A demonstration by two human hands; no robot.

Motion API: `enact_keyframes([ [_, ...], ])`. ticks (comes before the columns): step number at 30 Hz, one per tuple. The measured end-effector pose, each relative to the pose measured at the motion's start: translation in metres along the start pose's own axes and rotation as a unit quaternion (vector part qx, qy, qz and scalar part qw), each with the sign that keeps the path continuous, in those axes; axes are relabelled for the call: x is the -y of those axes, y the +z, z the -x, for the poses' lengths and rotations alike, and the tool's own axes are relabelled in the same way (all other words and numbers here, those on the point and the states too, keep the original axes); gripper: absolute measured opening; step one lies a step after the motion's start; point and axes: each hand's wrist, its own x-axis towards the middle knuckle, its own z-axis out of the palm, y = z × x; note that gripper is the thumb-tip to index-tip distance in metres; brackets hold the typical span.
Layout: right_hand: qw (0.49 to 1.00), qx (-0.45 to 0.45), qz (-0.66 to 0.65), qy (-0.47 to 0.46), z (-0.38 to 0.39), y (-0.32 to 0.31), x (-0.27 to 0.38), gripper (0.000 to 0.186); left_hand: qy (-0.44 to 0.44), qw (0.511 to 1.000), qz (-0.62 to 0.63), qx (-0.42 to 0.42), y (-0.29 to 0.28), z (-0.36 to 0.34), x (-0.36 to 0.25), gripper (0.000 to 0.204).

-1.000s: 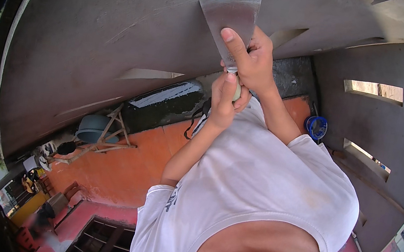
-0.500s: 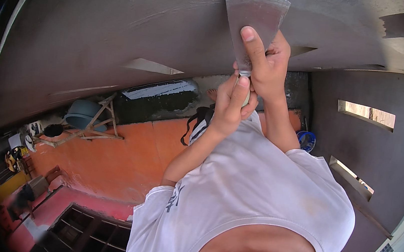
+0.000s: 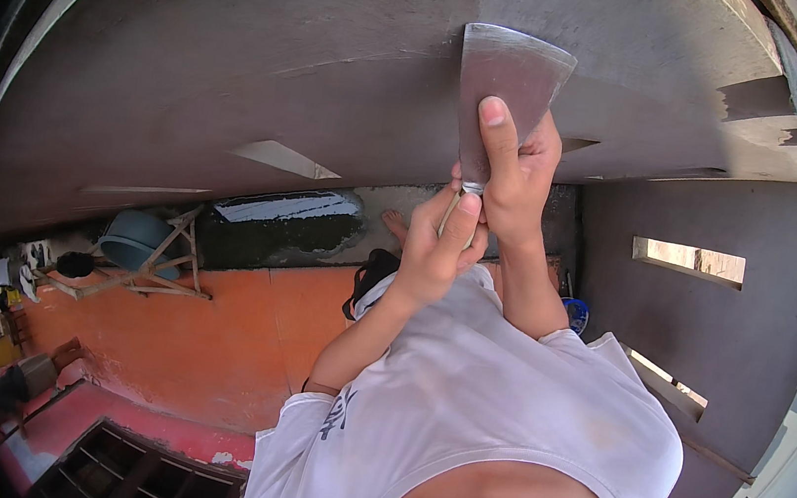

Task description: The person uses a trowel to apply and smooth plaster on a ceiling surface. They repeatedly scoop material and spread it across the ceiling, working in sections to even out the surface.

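A broad putty knife with a flared metal blade is held in front of the grey wall, its wide edge pointing up and away from me. My left hand wraps round its pale handle, thumb laid along it. Higher up, my right hand clasps the blade, with the thumb flat on its near face and the fingers behind, partly hidden. The blade's edge is at or close to the wall; whether it touches I cannot tell.
The grey wall with slanted slots runs across the front, and another slotted wall stands at right. A bluish basin sits by a wooden frame on the orange floor. A blue round container is by the right wall.
The whole view has shifted, showing more of the wall's top. The putty knife has moved slightly right along the wall, with both hands keeping the same grip.
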Motion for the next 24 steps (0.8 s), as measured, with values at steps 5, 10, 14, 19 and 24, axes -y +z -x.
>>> enact_keyframes([
  [5, 0.998, 0.054, -0.027, -0.021, -0.017, 0.008, 0.025, 0.028, 0.049, 0.997, -0.052, -0.014, 0.015, -0.006, -0.027, 0.037],
  [10, 0.999, -0.006, -0.035, -0.008, -0.004, 0.023, 0.032, 0.026, -0.011, 1.000, -0.013, 0.001, 0.005, 0.003, -0.038, 0.034],
  [14, 0.999, 0.018, -0.030, -0.001, -0.004, 0.021, 0.042, 0.026, 0.019, 0.999, -0.039, 0.005, 0.025, 0.005, -0.059, 0.034],
  [19, 1.000, 0.000, -0.013, -0.027, -0.004, 0.021, 0.030, 0.028, -0.004, 1.000, 0.000, 0.020, 0.012, 0.004, -0.050, 0.035],
  [24, 0.995, 0.036, -0.055, -0.069, -0.031, 0.032, 0.062, 0.027, 0.066, 0.994, -0.068, 0.049, 0.017, -0.019, -0.086, 0.037],
])
